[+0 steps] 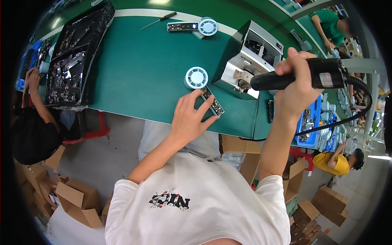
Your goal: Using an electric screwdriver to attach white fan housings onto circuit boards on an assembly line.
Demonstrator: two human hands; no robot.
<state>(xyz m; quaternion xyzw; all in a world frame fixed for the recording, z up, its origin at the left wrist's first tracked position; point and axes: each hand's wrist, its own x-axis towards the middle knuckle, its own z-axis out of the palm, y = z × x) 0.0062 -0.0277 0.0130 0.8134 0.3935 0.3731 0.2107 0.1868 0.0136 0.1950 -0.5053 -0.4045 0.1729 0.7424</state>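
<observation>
My left hand [190, 118] rests on the green table [143, 69] with its fingers spread, fingertips touching a narrow dark circuit board [213, 102] joined to a round white fan part [196, 77]. My right hand [296, 85] is raised above the table edge and grips a black electric screwdriver [302, 76] with a cable trailing to the right. Its tip points left toward a grey metal screw feeder box [249, 57].
A second fan and board assembly [196, 26] and a thin screwdriver [158, 19] lie at the far side. Black trays of parts [75, 57] sit at left, a blue bin [310, 122] at right. Other people sit left, right and far right. Cardboard boxes [77, 200] cover the floor.
</observation>
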